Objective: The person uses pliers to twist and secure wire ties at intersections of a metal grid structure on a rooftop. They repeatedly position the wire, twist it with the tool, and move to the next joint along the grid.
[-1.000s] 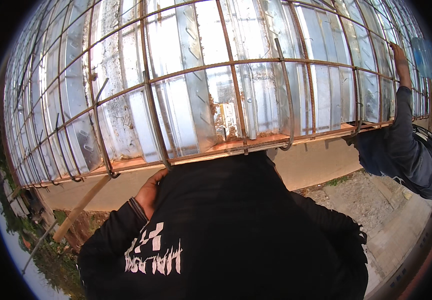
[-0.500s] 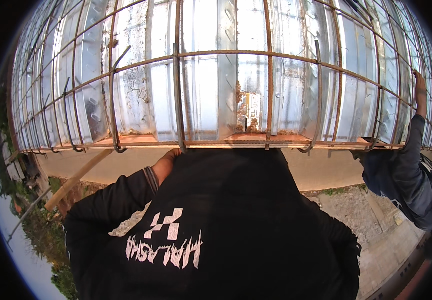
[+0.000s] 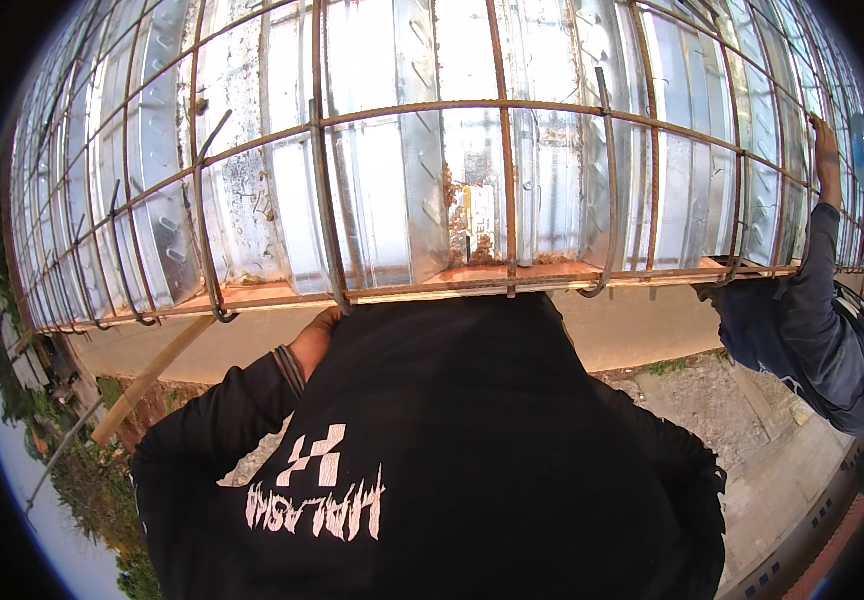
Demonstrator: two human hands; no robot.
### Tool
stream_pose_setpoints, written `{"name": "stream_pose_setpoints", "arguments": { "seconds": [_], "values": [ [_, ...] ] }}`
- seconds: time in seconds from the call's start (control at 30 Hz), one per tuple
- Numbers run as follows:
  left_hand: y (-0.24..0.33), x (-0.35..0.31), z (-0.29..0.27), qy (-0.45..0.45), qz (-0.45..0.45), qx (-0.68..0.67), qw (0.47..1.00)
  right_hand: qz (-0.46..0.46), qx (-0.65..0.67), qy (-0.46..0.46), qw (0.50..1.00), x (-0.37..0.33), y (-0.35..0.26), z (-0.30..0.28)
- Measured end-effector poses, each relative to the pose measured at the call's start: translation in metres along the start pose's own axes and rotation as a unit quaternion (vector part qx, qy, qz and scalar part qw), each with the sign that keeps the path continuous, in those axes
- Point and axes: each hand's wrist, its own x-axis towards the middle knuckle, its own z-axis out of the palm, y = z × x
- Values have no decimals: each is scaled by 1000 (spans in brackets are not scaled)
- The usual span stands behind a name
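My left hand (image 3: 314,338) is just below the deck's edge, against the front of my black shirt (image 3: 452,400). The shirt and the edge hide its fingers, so I cannot tell what it holds, if anything. Nearest to it, a hooked steel reinforcing bar (image 3: 324,210) bends round at the orange edge board (image 3: 382,291). Only the sleeve (image 3: 657,450) of my right arm shows, bent at my side; my right hand is out of sight behind my body.
A rusty rebar mesh (image 3: 422,106) lies over shiny ribbed metal decking (image 3: 372,210), with several hooked bar ends along its edge. At the right, a co-worker (image 3: 802,340) reaches a hand up to the mesh. A wooden pole (image 3: 152,380) slants below the edge at left.
The view has shifted slightly, so the mesh and edge sit further left and tilt a little. My left hand shows slightly lower, more of it clear of the edge. The co-worker's hand stays at the mesh.
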Motion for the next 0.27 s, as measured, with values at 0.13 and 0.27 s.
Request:
{"name": "stream_pose_setpoints", "arguments": {
  "seconds": [0.13,0.27],
  "values": [
    [6,-3,-11,-21,-30,-22,999,-6,-3,-28,1000,7,11,-6],
    [15,-7,-52,-208,-100,-62,971,-54,15,-31,998,23,20,-8]
  ]
}}
